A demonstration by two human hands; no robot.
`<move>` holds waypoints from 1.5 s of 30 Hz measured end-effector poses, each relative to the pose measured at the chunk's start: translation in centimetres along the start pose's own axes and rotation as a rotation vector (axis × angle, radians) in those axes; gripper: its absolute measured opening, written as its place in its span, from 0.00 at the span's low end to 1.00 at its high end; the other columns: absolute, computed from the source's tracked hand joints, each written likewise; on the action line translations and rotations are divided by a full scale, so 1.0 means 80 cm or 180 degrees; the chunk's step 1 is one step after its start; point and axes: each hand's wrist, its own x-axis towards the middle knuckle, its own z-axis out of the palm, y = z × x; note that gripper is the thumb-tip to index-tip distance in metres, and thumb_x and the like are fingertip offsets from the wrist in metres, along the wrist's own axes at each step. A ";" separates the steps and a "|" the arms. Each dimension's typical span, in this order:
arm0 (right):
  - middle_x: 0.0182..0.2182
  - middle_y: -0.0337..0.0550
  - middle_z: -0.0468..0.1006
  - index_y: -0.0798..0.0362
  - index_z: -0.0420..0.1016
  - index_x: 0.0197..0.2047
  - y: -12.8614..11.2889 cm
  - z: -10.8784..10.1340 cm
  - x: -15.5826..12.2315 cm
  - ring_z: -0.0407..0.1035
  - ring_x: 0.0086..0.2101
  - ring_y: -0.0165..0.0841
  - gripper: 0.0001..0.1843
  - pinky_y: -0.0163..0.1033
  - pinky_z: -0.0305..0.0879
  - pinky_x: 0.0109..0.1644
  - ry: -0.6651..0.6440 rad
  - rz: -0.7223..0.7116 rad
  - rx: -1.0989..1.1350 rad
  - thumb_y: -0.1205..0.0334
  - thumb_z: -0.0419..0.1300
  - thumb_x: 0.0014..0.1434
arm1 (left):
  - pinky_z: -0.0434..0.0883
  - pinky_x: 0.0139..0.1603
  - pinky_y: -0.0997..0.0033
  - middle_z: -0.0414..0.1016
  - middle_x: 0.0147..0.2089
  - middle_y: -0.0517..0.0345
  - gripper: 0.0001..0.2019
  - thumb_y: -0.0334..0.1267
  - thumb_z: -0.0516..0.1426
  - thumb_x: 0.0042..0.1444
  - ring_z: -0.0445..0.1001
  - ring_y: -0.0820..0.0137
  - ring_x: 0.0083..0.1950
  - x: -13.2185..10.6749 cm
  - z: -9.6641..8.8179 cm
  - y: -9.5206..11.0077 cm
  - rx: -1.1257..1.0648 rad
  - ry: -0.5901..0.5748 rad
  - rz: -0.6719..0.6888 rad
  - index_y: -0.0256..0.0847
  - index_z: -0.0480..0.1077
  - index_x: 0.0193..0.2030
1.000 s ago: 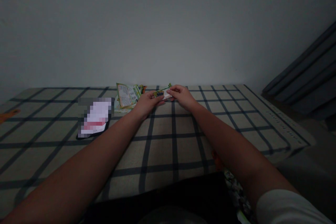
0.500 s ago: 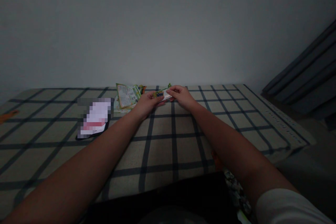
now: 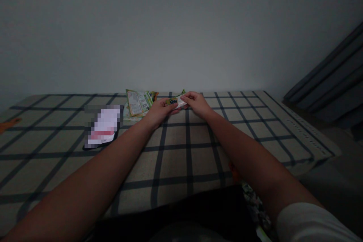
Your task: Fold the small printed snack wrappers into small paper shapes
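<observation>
Between my two hands, near the far side of the table, is a small white packet point(image 3: 180, 102) with a dark and yellow printed patch. My left hand point(image 3: 161, 110) is closed on its left end, thumb on top and fingers underneath. At the right end, my right hand point(image 3: 196, 103) pinches it between thumb and fingers. A bit of green shows just behind the packet; I cannot tell whether it belongs to it. Just left of my left hand lie several green and white printed packets point(image 3: 138, 103), partly overlapping.
A phone point(image 3: 104, 126) with a blurred bright screen lies on the left. The checked tablecloth point(image 3: 176, 166) covers the table, which meets a plain wall point(image 3: 181, 30) at the back. An orange object point(image 3: 10, 124) sits at the far left edge. A dark curtain point(image 3: 334, 72) hangs at right.
Almost nothing differs. Both hands keep hold of the packet in the same place, and the whole view has shifted very slightly.
</observation>
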 end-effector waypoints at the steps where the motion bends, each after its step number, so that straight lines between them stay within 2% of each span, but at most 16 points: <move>1: 0.26 0.37 0.73 0.54 0.73 0.32 0.001 -0.001 0.000 0.68 0.28 0.28 0.11 0.35 0.69 0.34 -0.0006 -0.0030 -0.0012 0.57 0.67 0.60 | 0.78 0.53 0.62 0.82 0.42 0.50 0.19 0.44 0.75 0.44 0.81 0.66 0.43 0.000 0.000 0.000 0.0014 0.0006 0.0009 0.35 0.80 0.38; 5: 0.27 0.37 0.75 0.54 0.74 0.32 0.009 -0.005 0.004 0.68 0.27 0.28 0.11 0.35 0.68 0.34 -0.0043 -0.0179 -0.0052 0.56 0.67 0.58 | 0.77 0.50 0.64 0.82 0.40 0.52 0.19 0.46 0.74 0.42 0.80 0.67 0.41 -0.001 0.001 0.001 0.0141 0.0073 -0.0016 0.36 0.79 0.37; 11: 0.27 0.37 0.76 0.54 0.74 0.31 0.016 -0.006 0.008 0.69 0.28 0.28 0.11 0.35 0.68 0.34 -0.0229 -0.0252 -0.0150 0.57 0.68 0.55 | 0.69 0.34 0.69 0.78 0.31 0.59 0.18 0.50 0.70 0.44 0.73 0.68 0.31 -0.006 -0.001 0.007 0.1249 0.0502 0.0022 0.39 0.79 0.36; 16: 0.27 0.38 0.76 0.55 0.74 0.31 0.019 -0.005 0.008 0.71 0.29 0.30 0.12 0.35 0.68 0.35 -0.0400 -0.0253 -0.0164 0.56 0.69 0.55 | 0.67 0.34 0.70 0.79 0.31 0.57 0.20 0.56 0.68 0.47 0.72 0.68 0.32 -0.008 0.000 0.011 0.1347 0.0451 0.0302 0.39 0.80 0.33; 21: 0.27 0.37 0.76 0.55 0.76 0.32 0.021 -0.003 0.009 0.70 0.27 0.27 0.13 0.33 0.67 0.32 -0.0350 -0.0138 -0.0044 0.54 0.69 0.57 | 0.64 0.32 0.71 0.78 0.28 0.59 0.19 0.56 0.66 0.50 0.70 0.69 0.29 -0.009 -0.002 0.013 0.1645 0.0613 0.0412 0.39 0.80 0.33; 24: 0.27 0.38 0.77 0.55 0.77 0.36 0.021 -0.003 0.008 0.70 0.25 0.27 0.16 0.33 0.69 0.31 -0.0443 -0.0020 0.0050 0.50 0.68 0.59 | 0.67 0.36 0.69 0.79 0.30 0.58 0.17 0.54 0.66 0.51 0.73 0.67 0.32 -0.006 -0.005 0.013 0.1624 0.0752 0.0608 0.40 0.80 0.33; 28: 0.29 0.41 0.80 0.55 0.78 0.35 0.022 -0.004 0.007 0.73 0.27 0.28 0.18 0.34 0.71 0.33 -0.0547 0.0081 0.0126 0.48 0.73 0.54 | 0.69 0.41 0.68 0.80 0.32 0.57 0.16 0.52 0.66 0.51 0.75 0.66 0.35 -0.004 -0.004 0.016 0.1494 0.0948 0.0812 0.39 0.79 0.33; 35: 0.27 0.40 0.80 0.55 0.78 0.33 0.019 0.000 0.008 0.74 0.28 0.28 0.19 0.35 0.74 0.36 -0.0340 0.0110 0.0443 0.48 0.75 0.52 | 0.70 0.38 0.68 0.78 0.29 0.58 0.17 0.53 0.69 0.46 0.74 0.67 0.33 -0.006 0.003 0.018 0.0974 0.0855 0.0703 0.39 0.76 0.30; 41: 0.30 0.40 0.81 0.55 0.79 0.32 0.016 0.003 0.009 0.74 0.31 0.28 0.15 0.37 0.75 0.41 -0.0078 0.0230 0.0806 0.54 0.75 0.50 | 0.61 0.29 0.72 0.70 0.24 0.63 0.14 0.48 0.68 0.44 0.65 0.73 0.26 -0.005 0.003 0.017 0.0914 0.0670 0.0501 0.40 0.72 0.26; 45: 0.30 0.39 0.79 0.55 0.78 0.31 0.016 0.000 0.007 0.73 0.31 0.28 0.14 0.38 0.75 0.42 -0.0121 0.0219 0.0724 0.55 0.74 0.50 | 0.54 0.26 0.73 0.64 0.21 0.65 0.15 0.47 0.66 0.45 0.59 0.75 0.23 -0.009 0.003 0.017 0.1010 0.0537 0.0326 0.41 0.67 0.23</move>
